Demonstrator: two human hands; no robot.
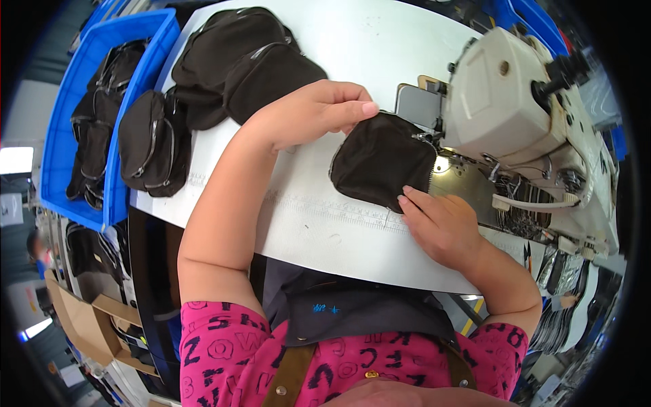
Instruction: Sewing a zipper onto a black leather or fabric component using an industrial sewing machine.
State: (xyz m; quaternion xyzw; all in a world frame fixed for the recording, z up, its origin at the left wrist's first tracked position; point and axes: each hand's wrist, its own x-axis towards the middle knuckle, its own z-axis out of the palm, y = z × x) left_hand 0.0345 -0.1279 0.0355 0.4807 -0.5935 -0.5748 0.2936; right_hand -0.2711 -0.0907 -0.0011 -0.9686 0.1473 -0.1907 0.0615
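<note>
One dark pouch (383,161) between both hands (313,115) (444,227) (left pinching edge, right flat on corner)

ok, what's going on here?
The person's left hand pinches the upper edge of a dark fabric piece while the right hand rests on its lower right corner. The piece's right edge sits close to the sewing machine. Dark pouches lie to the left on the white table, with more in a blue bin.

This is a sewing workshop: a bulky off-white sewing machine (505,102) stands at two o'clock by a flat white worktable (366,47), dark-brown zippered fabric pouches (271,74) lie heaped at eleven, and a rectangular blue plastic bin (74,211) holds more at ten.
</note>
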